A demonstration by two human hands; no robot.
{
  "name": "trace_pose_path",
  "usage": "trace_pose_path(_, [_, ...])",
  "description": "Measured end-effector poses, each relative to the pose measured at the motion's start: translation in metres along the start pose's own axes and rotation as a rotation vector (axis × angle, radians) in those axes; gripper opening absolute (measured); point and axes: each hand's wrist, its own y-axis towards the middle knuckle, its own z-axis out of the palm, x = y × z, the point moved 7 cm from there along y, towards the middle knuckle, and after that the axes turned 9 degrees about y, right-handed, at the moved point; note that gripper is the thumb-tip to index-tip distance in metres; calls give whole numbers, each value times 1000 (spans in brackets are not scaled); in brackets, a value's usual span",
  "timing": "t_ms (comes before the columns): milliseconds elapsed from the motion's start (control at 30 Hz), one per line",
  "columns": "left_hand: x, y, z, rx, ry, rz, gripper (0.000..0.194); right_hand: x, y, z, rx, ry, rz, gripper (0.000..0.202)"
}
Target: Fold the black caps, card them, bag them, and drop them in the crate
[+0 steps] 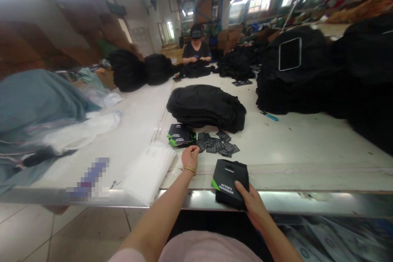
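Observation:
My right hand grips a folded black headgear piece with its printed card on top, at the table's front edge. The card reads "ACTOR'S HEADGEAR" and has a green corner. My left hand has thumb and fingertips pinched together beside a loose heap of small black labels; whether a label is between them is too small to tell. Just beyond that hand lies a stack of black-and-green cards. Behind the labels rests a thick pile of folded black fabric.
White plastic bags lie left of my left arm. A blue cutter rests on the right, near large black fabric stacks with a white-edged tablet on them. Grey-blue cloth is heaped at left. A person works across the table.

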Motion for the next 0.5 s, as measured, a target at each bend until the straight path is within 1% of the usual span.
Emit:
trace_pose_path(67, [0,-9,-4,-6,9,13,25,2,0,2,13,-24,13,49])
trace_pose_path(167, [2,-11,-2,22,104,-8,32,1,0,4,-13,-46,79,54])
trace_pose_path(233, [3,-6,3,44,160,-39,28,-1,-1,3,-41,-39,123,55])
trace_pose_path(333, [4,3,3,39,157,-73,19,-4,-2,2,-66,-16,141,56])
trace_pose_path(433, [-1,3,-7,23,121,-63,17,-4,-2,1,-84,-13,134,54])
trace_pose_path(500, [-12,-9,-19,-1,68,-9,18,-2,-3,2,-84,-29,119,54])
